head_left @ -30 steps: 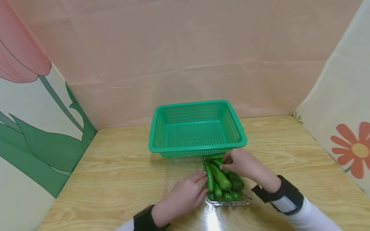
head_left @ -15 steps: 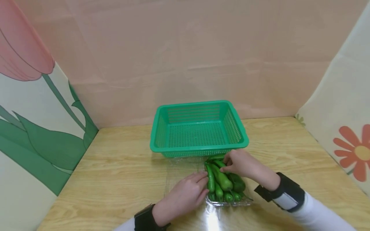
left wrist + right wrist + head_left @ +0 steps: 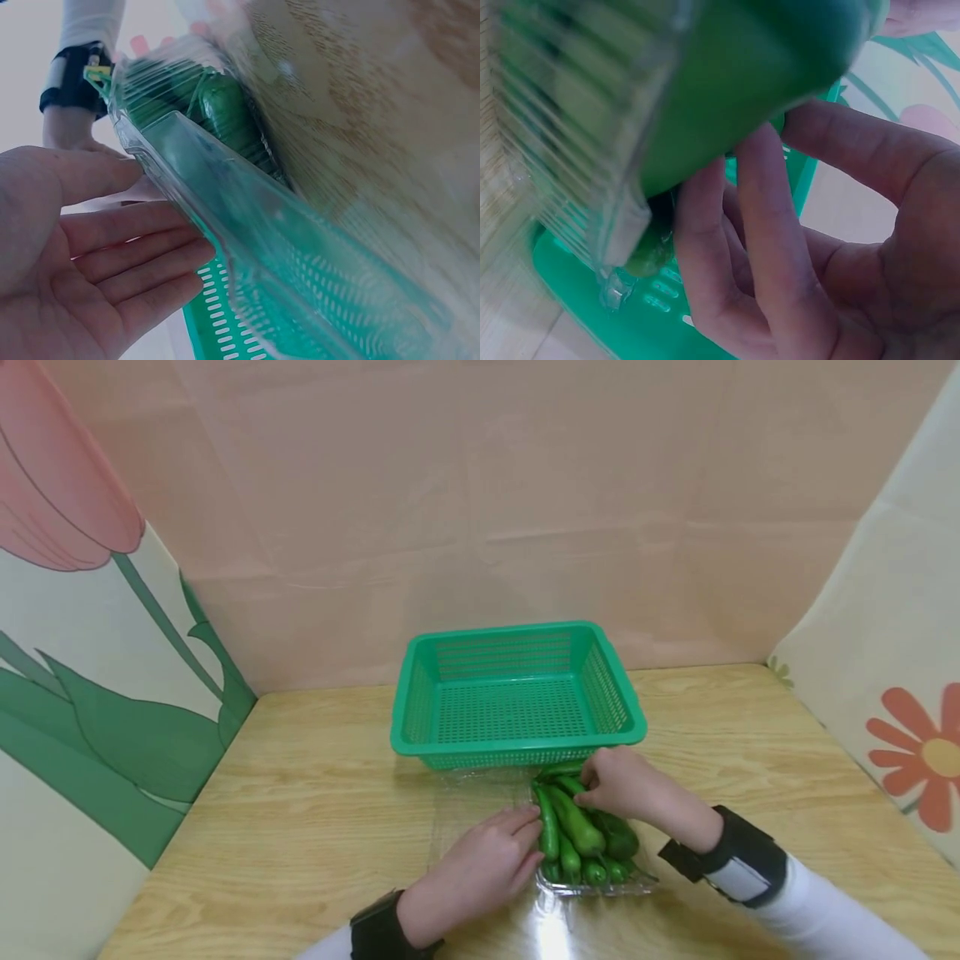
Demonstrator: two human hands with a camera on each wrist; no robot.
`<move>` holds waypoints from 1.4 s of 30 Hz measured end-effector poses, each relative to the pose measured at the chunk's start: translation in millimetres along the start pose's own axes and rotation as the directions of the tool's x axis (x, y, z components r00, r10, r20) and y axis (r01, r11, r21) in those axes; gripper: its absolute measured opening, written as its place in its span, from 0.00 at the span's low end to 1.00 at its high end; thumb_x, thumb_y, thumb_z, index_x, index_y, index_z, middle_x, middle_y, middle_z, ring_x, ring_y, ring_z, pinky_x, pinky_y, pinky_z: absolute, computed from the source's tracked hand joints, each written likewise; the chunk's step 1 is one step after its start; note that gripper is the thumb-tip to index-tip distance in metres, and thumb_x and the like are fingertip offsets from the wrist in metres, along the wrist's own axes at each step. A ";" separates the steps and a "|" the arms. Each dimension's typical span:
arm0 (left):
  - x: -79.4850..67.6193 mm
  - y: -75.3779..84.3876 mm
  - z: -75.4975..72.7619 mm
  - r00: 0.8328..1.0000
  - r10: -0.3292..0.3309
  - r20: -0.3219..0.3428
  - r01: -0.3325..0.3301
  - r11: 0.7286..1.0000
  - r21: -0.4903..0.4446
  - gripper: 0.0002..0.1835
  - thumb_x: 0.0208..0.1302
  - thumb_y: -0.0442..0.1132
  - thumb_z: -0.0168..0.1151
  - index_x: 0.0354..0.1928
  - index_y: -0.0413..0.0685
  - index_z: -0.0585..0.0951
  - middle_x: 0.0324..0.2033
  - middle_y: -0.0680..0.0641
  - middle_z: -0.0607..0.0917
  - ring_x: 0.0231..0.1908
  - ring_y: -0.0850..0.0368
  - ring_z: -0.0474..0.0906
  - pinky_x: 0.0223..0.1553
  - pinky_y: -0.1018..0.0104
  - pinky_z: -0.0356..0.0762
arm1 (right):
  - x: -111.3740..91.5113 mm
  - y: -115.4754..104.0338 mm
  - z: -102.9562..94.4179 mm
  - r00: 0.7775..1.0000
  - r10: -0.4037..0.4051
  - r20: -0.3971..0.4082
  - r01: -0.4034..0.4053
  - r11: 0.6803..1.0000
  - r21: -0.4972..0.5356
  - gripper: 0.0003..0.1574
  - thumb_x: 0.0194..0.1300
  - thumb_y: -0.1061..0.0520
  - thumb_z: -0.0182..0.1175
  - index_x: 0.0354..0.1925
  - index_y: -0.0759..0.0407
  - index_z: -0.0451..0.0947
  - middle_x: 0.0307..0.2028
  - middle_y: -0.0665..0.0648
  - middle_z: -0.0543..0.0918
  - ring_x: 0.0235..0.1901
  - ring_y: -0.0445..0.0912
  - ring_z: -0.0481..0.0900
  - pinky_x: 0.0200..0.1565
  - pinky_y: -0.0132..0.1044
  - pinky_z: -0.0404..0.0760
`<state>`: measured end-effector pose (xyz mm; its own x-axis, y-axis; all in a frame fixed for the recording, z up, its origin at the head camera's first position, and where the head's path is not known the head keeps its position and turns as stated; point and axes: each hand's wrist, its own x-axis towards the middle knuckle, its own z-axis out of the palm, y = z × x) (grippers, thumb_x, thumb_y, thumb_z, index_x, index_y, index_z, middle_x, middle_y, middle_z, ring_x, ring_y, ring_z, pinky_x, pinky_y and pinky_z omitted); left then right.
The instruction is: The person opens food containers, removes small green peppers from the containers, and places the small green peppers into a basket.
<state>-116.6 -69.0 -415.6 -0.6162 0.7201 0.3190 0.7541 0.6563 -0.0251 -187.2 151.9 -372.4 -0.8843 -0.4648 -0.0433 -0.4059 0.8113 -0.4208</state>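
Observation:
Several green chili peppers (image 3: pixel 576 827) fill a clear plastic clamshell box (image 3: pixel 600 889) on the table, in the head view. Its clear lid (image 3: pixel 456 814) lies folded out to the left. My left hand (image 3: pixel 487 858) rests at the box's left edge; in the left wrist view, the hand (image 3: pixel 112 251) has nearly straight fingers against the clear plastic. From the right, my right hand (image 3: pixel 630 785) reaches into the far part of the pile. The right wrist view shows this hand (image 3: pixel 780 255) with bent fingers and thumb at a green pepper (image 3: pixel 742 82); the grip is partly hidden.
Directly behind the box stands a green plastic basket (image 3: pixel 517 749) with nothing in it. The wooden table (image 3: pixel 315 793) meets a pink cloth (image 3: pixel 480 527) at the back. Printed cloths flank both sides.
Both hands keep almost the same place over the box. The head view has shifted slightly; no pepper has visibly moved.

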 end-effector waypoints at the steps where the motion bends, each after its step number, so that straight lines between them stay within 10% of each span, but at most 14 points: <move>1: 0.0 0.1 0.0 1.000 0.000 0.002 0.000 1.000 0.001 0.19 0.66 0.46 0.56 0.53 0.41 0.79 0.56 0.44 0.80 0.58 0.54 0.76 0.61 0.63 0.75 | -0.2 -0.2 0.0 1.000 0.001 -0.002 -0.001 1.000 -0.003 0.09 0.51 0.56 0.69 0.24 0.61 0.82 0.13 0.46 0.71 0.14 0.37 0.65 0.18 0.27 0.66; 24: -0.2 -0.7 -0.7 1.000 0.000 -0.016 0.000 1.000 0.002 0.20 0.66 0.46 0.56 0.53 0.40 0.79 0.55 0.42 0.80 0.56 0.52 0.77 0.60 0.61 0.76 | -16.9 -5.5 -14.4 0.999 -0.020 -0.039 0.019 0.999 -0.030 0.15 0.52 0.57 0.69 0.36 0.65 0.81 0.25 0.52 0.83 0.28 0.44 0.80 0.30 0.39 0.83; 42: 0.3 -0.5 1.0 1.000 0.013 -0.019 -0.013 1.000 0.005 0.19 0.65 0.46 0.57 0.52 0.40 0.79 0.54 0.43 0.80 0.56 0.53 0.77 0.59 0.61 0.76 | -19.2 -21.7 -25.7 0.993 -0.069 -0.093 0.072 0.997 0.030 0.10 0.54 0.59 0.66 0.36 0.63 0.83 0.24 0.49 0.82 0.24 0.37 0.77 0.24 0.28 0.79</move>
<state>-117.3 -68.9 -416.5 -0.6022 0.7240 0.3364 0.7607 0.6483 -0.0335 -167.3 152.3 -339.1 -0.8717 -0.4851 0.0701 -0.4616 0.7646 -0.4498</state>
